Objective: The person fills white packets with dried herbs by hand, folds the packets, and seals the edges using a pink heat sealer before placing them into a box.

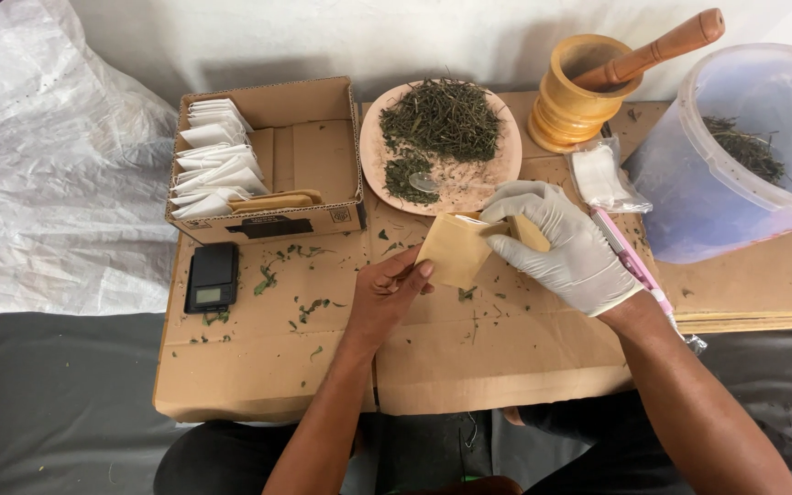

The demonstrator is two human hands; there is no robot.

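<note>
A tan paper pouch (456, 247) is held between both hands above the flat cardboard sheet (433, 357). My bare left hand (387, 293) pinches its lower left corner. My right hand (566, 243), in a white glove, grips the pouch's upper right edge, fingers curled over it. Just behind the pouch a round pinkish plate (497, 174) carries a heap of dried green herbs (442, 119) and a small spoon (423, 181).
An open cardboard box (318, 156) at the back left holds several white sachets and tan pouches. A small black scale (212, 276) lies before it. A wooden mortar and pestle (588, 87), a plastic bag (602, 176), a pink tool (632, 261) and a translucent tub (744, 156) stand right.
</note>
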